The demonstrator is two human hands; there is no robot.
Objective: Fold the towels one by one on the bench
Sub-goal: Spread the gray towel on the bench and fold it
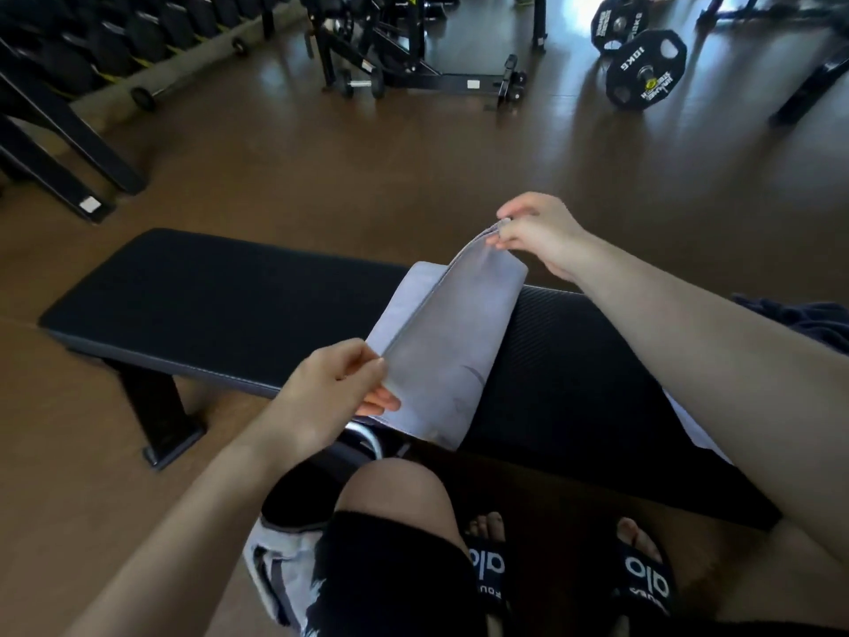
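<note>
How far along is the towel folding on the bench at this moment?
In hand: the left hand pinches the near corner of the grey towel and the right hand pinches the far corner, lifting one edge over the layer lying on the bench. This fold is not yet laid flat. Left: a dark towel sits bunched at the right. No finished folded towels are visible.

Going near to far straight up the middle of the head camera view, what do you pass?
Knee → left hand gripping the grey towel → bench → brown floor → small dumbbell → black machine frame.
</note>
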